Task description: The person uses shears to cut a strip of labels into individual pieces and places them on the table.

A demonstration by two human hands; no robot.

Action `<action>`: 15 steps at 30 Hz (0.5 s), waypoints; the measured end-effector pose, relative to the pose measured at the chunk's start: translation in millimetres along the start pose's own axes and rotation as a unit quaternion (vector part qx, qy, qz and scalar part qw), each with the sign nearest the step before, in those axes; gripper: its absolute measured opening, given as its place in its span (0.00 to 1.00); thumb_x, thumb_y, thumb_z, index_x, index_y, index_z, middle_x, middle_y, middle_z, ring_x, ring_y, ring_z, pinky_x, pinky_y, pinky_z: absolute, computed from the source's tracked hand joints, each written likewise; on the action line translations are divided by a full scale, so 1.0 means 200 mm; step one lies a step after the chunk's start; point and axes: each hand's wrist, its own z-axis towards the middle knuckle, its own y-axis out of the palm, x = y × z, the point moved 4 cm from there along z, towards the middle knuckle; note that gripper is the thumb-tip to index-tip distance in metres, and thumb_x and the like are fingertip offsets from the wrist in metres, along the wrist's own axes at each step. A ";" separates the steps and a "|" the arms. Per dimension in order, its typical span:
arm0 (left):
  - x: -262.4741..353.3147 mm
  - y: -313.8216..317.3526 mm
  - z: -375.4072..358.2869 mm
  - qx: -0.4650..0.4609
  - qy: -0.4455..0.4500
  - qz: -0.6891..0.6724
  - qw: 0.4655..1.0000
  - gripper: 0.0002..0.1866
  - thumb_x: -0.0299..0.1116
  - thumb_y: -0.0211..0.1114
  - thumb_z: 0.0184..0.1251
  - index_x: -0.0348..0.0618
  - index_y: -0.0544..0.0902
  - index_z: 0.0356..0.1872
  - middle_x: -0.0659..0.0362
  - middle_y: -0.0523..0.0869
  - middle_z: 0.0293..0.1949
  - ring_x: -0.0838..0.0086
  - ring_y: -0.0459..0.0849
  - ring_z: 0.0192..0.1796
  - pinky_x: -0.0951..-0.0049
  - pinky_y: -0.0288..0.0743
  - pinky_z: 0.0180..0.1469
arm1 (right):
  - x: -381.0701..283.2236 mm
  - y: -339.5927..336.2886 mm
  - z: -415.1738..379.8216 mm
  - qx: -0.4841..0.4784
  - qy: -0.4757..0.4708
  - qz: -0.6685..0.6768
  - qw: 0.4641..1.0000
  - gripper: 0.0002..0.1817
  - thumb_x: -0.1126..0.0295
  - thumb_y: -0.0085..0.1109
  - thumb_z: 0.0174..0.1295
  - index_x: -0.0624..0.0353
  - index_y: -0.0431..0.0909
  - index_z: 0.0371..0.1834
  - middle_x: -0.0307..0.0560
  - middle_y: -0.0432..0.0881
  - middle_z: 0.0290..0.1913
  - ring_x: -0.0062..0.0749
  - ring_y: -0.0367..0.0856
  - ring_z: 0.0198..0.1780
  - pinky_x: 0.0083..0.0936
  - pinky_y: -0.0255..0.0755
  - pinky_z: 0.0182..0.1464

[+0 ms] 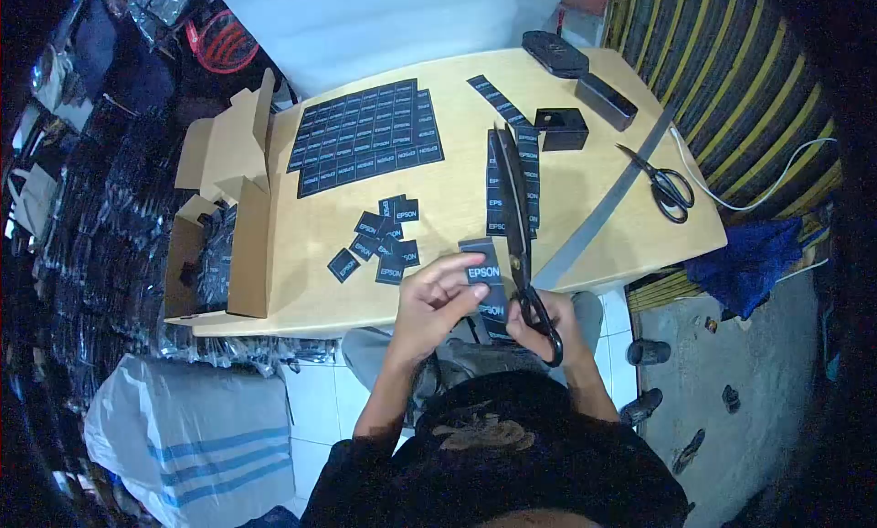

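Observation:
My left hand (427, 307) pinches a dark label strip (484, 274) printed EPSON between thumb and fingers, just above the table's near edge. In my right hand (562, 322) is a large pair of black scissors (517, 222), its blades pointing away from me along the strip's right side. Beyond the blades lie longer EPSON strips (527, 163), partly hidden by the scissors. Several cut EPSON labels (388, 251) form a loose, overlapping pile left of my hands. Larger sheets of EPSON labels (370, 135) lie flat at the back left.
An open cardboard box (248, 254) with dark contents stands at the table's left edge. On the right are a long metal ruler (603, 213), smaller scissors (671, 192), black boxes (607, 102) and a dark case (554, 55). A white sack (196, 427) sits on the floor.

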 end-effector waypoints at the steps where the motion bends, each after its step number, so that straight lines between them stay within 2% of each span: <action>1: 0.00 0.01 0.00 0.001 0.000 0.000 1.000 0.19 0.17 0.62 0.58 0.34 0.75 0.53 0.66 0.78 0.27 0.89 0.71 0.29 0.87 0.65 0.30 | 0.01 -0.01 -0.02 0.000 0.000 0.000 1.000 0.06 0.72 0.63 0.53 0.59 0.75 0.27 0.30 0.70 0.22 0.10 0.64 0.23 0.13 0.56 0.25; 3: 0.05 0.03 0.00 -0.002 0.077 -0.031 0.997 0.23 0.14 0.65 0.53 0.35 0.75 0.53 0.67 0.78 0.27 0.90 0.71 0.29 0.88 0.67 0.31 | 0.02 -0.04 -0.06 -0.034 0.007 0.030 0.999 0.10 0.69 0.67 0.51 0.60 0.75 0.29 0.29 0.68 0.21 0.11 0.63 0.22 0.13 0.55 0.24; 4: 0.05 0.01 -0.01 0.011 0.073 -0.001 0.997 0.26 0.13 0.68 0.49 0.36 0.75 0.53 0.69 0.76 0.26 0.91 0.70 0.27 0.88 0.67 0.31 | 0.02 -0.06 -0.07 -0.036 0.008 0.031 0.999 0.10 0.69 0.67 0.51 0.60 0.75 0.29 0.29 0.68 0.21 0.11 0.63 0.22 0.13 0.55 0.24; 5: 0.07 0.00 -0.02 0.014 0.073 -0.001 0.997 0.26 0.13 0.68 0.49 0.36 0.75 0.53 0.69 0.76 0.26 0.91 0.70 0.27 0.88 0.67 0.31 | 0.01 -0.08 -0.09 -0.048 0.002 0.024 0.999 0.17 0.62 0.69 0.47 0.61 0.75 0.32 0.30 0.68 0.23 0.13 0.63 0.24 0.14 0.56 0.27; 7: 0.12 -0.02 -0.03 0.047 0.089 0.081 0.992 0.26 0.10 0.66 0.46 0.30 0.74 0.51 0.50 0.78 0.48 0.66 0.81 0.48 0.73 0.80 0.48 | -0.01 -0.14 -0.12 -0.072 -0.010 0.007 0.997 0.33 0.47 0.74 0.38 0.61 0.73 0.40 0.33 0.67 0.25 0.17 0.64 0.27 0.16 0.58 0.31; 8: 0.14 -0.03 -0.03 0.037 0.128 0.078 0.988 0.28 0.15 0.71 0.45 0.38 0.77 0.52 0.67 0.77 0.30 0.91 0.71 0.29 0.91 0.66 0.31 | 0.02 -0.21 -0.15 -0.089 0.015 -0.092 0.992 0.42 0.39 0.73 0.32 0.61 0.72 0.42 0.35 0.69 0.27 0.21 0.67 0.30 0.21 0.61 0.35; 9: 0.16 -0.04 -0.02 0.039 0.130 0.076 0.988 0.28 0.15 0.71 0.45 0.38 0.77 0.52 0.67 0.77 0.30 0.91 0.71 0.29 0.91 0.66 0.31 | -0.03 -0.22 -0.16 -0.066 0.010 -0.077 0.995 0.40 0.41 0.74 0.33 0.63 0.72 0.41 0.38 0.72 0.28 0.26 0.71 0.31 0.25 0.64 0.36; 11: 0.25 -0.04 -0.03 0.047 0.165 0.127 0.977 0.28 0.15 0.72 0.44 0.38 0.78 0.51 0.64 0.79 0.34 0.89 0.74 0.30 0.91 0.68 0.32 | -0.08 -0.34 -0.19 -0.110 0.015 -0.187 0.976 0.38 0.45 0.75 0.33 0.64 0.72 0.40 0.43 0.75 0.29 0.31 0.75 0.33 0.26 0.67 0.38; 13: 0.35 -0.05 -0.03 0.036 0.180 0.117 0.976 0.28 0.17 0.73 0.43 0.39 0.79 0.51 0.61 0.81 0.38 0.87 0.78 0.32 0.90 0.71 0.33 | -0.13 -0.43 -0.20 -0.163 0.062 -0.227 0.958 0.36 0.47 0.75 0.34 0.65 0.73 0.38 0.46 0.75 0.28 0.33 0.76 0.32 0.26 0.68 0.37; 15: 0.40 -0.07 -0.03 -0.028 0.150 0.204 0.967 0.27 0.19 0.74 0.43 0.41 0.80 0.50 0.59 0.81 0.40 0.86 0.80 0.35 0.89 0.72 0.33 | -0.18 -0.46 -0.20 -0.166 0.049 -0.225 0.959 0.34 0.49 0.75 0.35 0.64 0.74 0.38 0.45 0.74 0.26 0.33 0.75 0.29 0.26 0.67 0.33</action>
